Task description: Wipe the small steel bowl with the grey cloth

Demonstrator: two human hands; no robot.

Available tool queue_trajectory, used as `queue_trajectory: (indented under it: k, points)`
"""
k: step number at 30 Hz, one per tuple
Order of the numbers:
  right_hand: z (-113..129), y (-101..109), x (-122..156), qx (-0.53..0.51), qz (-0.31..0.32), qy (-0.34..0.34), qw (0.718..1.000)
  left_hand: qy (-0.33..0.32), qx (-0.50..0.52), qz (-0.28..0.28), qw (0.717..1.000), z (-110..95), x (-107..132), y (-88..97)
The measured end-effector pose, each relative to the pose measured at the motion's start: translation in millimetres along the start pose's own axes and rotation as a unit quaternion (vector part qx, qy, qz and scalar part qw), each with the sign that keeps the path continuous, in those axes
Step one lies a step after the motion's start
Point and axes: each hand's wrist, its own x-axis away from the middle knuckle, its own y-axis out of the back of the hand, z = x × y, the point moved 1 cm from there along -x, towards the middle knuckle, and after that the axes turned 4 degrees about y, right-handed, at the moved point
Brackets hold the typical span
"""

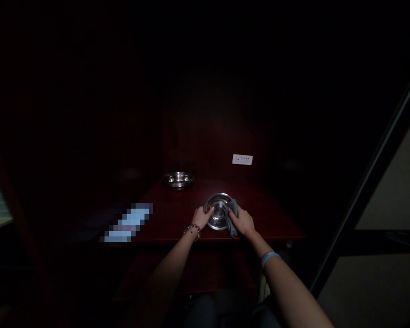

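Observation:
A round, shiny metal bowl (218,221) is tilted toward me above the front part of the dark red desk (171,223). My left hand (202,217) grips its left rim, thumb over the inside edge. At the right rim, my right hand (242,222) is closed on a grey cloth (231,226), which lies against the bowl's inner side and hangs down over the edge. Fingers of both hands behind the bowl are hidden. Farther back on the left sits a stack of similar metal bowls (178,181).
A white socket panel (242,159) is set in the back wall. On the desk's left side is a pixelated bright patch (130,223). Below the desktop a lower dark red surface (215,273) shows. Dark walls rise on both sides.

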Motion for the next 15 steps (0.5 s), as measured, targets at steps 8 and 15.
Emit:
queue_trajectory:
  k: [8,15]
  points:
    - [0.9,0.2,0.3,0.000,-0.003,0.009,1.000,0.000,-0.003,-0.008,1.000,2.8,-1.7,-0.3]
    - [0.5,0.3,0.8,0.003,0.000,0.009,1.000,0.004,0.001,-0.007,1.000,1.8,-1.8,-0.5]
